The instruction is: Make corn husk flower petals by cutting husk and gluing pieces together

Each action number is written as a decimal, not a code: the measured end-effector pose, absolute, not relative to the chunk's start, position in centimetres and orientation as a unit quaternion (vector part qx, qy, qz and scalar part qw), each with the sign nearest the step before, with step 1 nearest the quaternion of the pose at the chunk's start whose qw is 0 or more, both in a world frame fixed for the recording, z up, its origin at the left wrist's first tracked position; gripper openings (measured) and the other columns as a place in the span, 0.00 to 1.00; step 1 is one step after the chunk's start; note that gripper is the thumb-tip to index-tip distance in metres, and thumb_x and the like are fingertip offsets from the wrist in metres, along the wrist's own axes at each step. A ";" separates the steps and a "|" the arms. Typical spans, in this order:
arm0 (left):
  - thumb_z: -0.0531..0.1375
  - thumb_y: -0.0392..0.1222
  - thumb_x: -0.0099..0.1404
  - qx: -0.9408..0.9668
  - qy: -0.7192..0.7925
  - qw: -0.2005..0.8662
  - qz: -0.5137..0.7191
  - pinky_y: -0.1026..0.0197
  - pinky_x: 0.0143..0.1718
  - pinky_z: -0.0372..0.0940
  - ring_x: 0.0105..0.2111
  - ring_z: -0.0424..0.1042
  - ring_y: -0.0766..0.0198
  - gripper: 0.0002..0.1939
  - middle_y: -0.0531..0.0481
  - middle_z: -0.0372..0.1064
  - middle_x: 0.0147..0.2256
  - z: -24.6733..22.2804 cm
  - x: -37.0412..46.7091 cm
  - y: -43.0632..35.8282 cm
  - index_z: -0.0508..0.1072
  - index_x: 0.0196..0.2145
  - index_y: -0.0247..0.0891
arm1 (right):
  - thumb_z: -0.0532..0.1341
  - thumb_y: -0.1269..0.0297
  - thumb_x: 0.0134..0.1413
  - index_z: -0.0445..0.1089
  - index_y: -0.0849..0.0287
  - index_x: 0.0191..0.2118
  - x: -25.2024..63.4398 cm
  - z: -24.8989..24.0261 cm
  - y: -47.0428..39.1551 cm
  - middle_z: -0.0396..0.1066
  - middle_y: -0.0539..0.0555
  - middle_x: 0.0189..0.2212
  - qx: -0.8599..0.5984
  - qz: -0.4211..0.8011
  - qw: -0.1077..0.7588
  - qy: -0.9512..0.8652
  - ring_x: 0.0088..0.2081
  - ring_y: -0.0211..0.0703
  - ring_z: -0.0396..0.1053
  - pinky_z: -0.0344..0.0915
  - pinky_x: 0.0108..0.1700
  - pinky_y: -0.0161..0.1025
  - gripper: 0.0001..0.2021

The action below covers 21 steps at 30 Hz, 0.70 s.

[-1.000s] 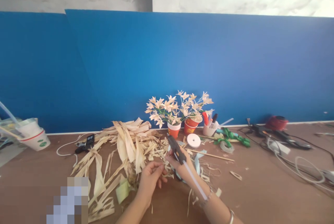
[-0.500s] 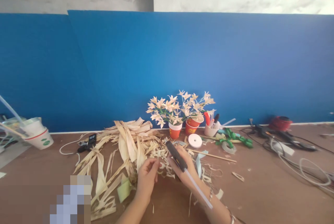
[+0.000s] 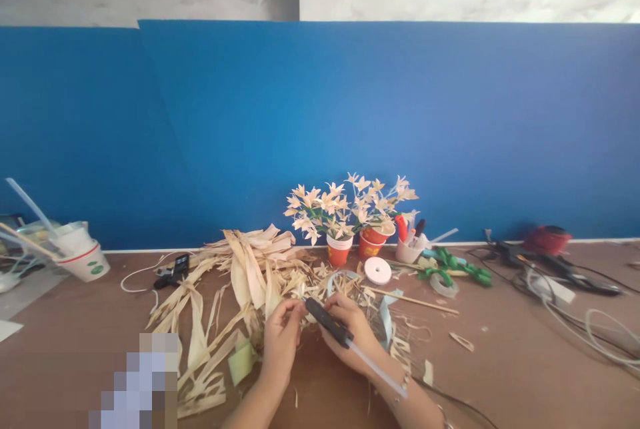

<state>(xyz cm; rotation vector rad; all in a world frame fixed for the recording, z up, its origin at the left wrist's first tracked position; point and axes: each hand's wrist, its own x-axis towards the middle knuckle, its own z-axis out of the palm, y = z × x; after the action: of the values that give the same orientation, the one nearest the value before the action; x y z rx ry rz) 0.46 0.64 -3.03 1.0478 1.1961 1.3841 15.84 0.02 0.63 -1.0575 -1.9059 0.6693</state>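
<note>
My right hand (image 3: 351,330) is wrapped round a black glue gun (image 3: 330,322), a translucent glue stick (image 3: 377,370) poking out of its rear end. The gun's tip points left, close to the fingertips of my left hand (image 3: 284,336). Those fingers are pinched together; whatever small piece they hold is too small to make out. Around and behind both hands lie dried corn husks (image 3: 247,272) and cut husk scraps. A folded yellow-green piece (image 3: 241,361) rests left of my left wrist.
Husk flowers (image 3: 327,206) stand in red paper cups (image 3: 339,252) at the back. Nearby are a white tape roll (image 3: 377,270), a thin wooden stick (image 3: 415,301) and green ribbon (image 3: 450,266). Cables (image 3: 560,302) lie right; a white cup (image 3: 85,262) stands left. A blue panel (image 3: 320,116) closes the back.
My right hand has brought the glue gun down and left, so its tip is now at my left fingertips. The left hand stays pinched in nearly the same place.
</note>
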 end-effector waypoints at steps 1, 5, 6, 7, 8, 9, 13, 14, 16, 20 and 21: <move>0.60 0.58 0.56 0.433 0.494 0.493 0.571 0.71 0.14 0.44 0.13 0.48 0.74 0.20 0.61 0.49 0.13 -3.0 0.5 0.6 0.71 0.32 0.36 | 0.58 0.75 0.44 0.68 0.59 0.27 15.9 0.5 0.0 0.65 0.54 0.32 -0.421 0.264 0.417 -0.762 0.34 0.42 0.66 0.63 0.37 0.35 0.05; 0.60 0.58 0.55 0.429 0.492 0.492 0.576 0.71 0.14 0.43 0.13 0.48 0.74 0.20 0.61 0.49 0.13 -3.0 0.5 0.7 0.71 0.32 0.36 | 0.57 0.76 0.42 0.67 0.59 0.26 15.9 0.2 0.1 0.65 0.54 0.31 -0.425 0.251 0.411 -0.766 0.34 0.42 0.67 0.63 0.37 0.35 0.06; 0.60 0.58 0.55 0.429 0.490 0.493 0.577 0.71 0.14 0.43 0.13 0.48 0.75 0.20 0.61 0.49 0.13 -3.0 0.5 0.7 0.71 0.32 0.36 | 0.57 0.76 0.42 0.67 0.59 0.26 15.9 0.1 0.2 0.65 0.53 0.31 -0.427 0.249 0.408 -0.767 0.34 0.42 0.67 0.63 0.36 0.35 0.06; 0.60 0.58 0.55 0.430 0.488 0.494 0.577 0.71 0.14 0.43 0.13 0.48 0.75 0.20 0.61 0.49 0.13 -3.1 0.5 0.7 0.71 0.32 0.36 | 0.57 0.77 0.42 0.67 0.59 0.26 15.9 0.0 0.2 0.65 0.53 0.31 -0.429 0.248 0.406 -0.768 0.34 0.41 0.67 0.63 0.36 0.35 0.06; 0.60 0.58 0.55 0.430 0.487 0.494 0.577 0.71 0.14 0.43 0.13 0.48 0.75 0.20 0.62 0.50 0.14 -3.1 0.6 0.8 0.70 0.32 0.36 | 0.57 0.77 0.42 0.67 0.59 0.25 15.9 0.0 0.3 0.65 0.53 0.31 -0.429 0.247 0.403 -0.770 0.34 0.41 0.67 0.63 0.36 0.34 0.06; 0.60 0.58 0.55 0.431 0.486 0.495 0.577 0.71 0.14 0.43 0.13 0.47 0.75 0.20 0.62 0.50 0.14 -3.1 0.6 0.8 0.70 0.32 0.36 | 0.57 0.77 0.42 0.67 0.59 0.25 15.9 -0.1 0.3 0.64 0.53 0.31 -0.428 0.246 0.402 -0.771 0.34 0.41 0.67 0.63 0.36 0.34 0.06; 0.59 0.58 0.56 0.435 0.486 0.491 0.577 0.71 0.14 0.43 0.13 0.47 0.75 0.20 0.62 0.50 0.14 -3.3 0.5 0.8 0.70 0.32 0.35 | 0.57 0.78 0.42 0.67 0.59 0.26 15.9 -0.4 0.4 0.64 0.53 0.31 -0.427 0.243 0.402 -0.773 0.34 0.41 0.68 0.63 0.36 0.34 0.07; 0.59 0.57 0.56 0.437 0.487 0.490 0.577 0.71 0.14 0.43 0.13 0.47 0.75 0.20 0.62 0.50 0.14 -3.4 0.5 0.8 0.70 0.32 0.35 | 0.57 0.78 0.41 0.67 0.59 0.26 15.9 -0.4 0.4 0.64 0.53 0.31 -0.427 0.243 0.402 -0.772 0.34 0.41 0.67 0.63 0.36 0.34 0.07; 0.59 0.57 0.56 0.438 0.488 0.487 0.577 0.71 0.14 0.43 0.13 0.48 0.75 0.20 0.62 0.50 0.13 -3.4 0.5 0.9 0.70 0.32 0.35 | 0.57 0.79 0.41 0.67 0.59 0.25 15.9 -0.6 0.3 0.64 0.52 0.31 -0.429 0.241 0.404 -0.771 0.34 0.40 0.67 0.63 0.36 0.33 0.08; 0.59 0.57 0.56 0.438 0.486 0.487 0.579 0.71 0.14 0.43 0.13 0.48 0.74 0.20 0.62 0.49 0.13 -3.5 0.4 0.9 0.70 0.33 0.35 | 0.57 0.79 0.41 0.67 0.59 0.25 16.0 -0.7 0.4 0.64 0.52 0.31 -0.429 0.237 0.402 -0.773 0.33 0.40 0.67 0.63 0.36 0.33 0.07; 0.59 0.57 0.56 0.437 0.486 0.487 0.579 0.71 0.14 0.43 0.13 0.47 0.74 0.20 0.62 0.49 0.13 -3.5 0.4 0.9 0.70 0.33 0.35 | 0.57 0.79 0.41 0.67 0.59 0.25 16.0 -0.8 0.4 0.64 0.52 0.31 -0.429 0.236 0.402 -0.774 0.33 0.40 0.67 0.63 0.36 0.33 0.07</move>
<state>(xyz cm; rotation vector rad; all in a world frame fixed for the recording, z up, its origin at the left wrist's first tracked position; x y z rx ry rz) 0.44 0.87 -3.51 1.0633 1.1809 1.4081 16.03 0.39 -0.76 -1.0843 -1.9563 0.5962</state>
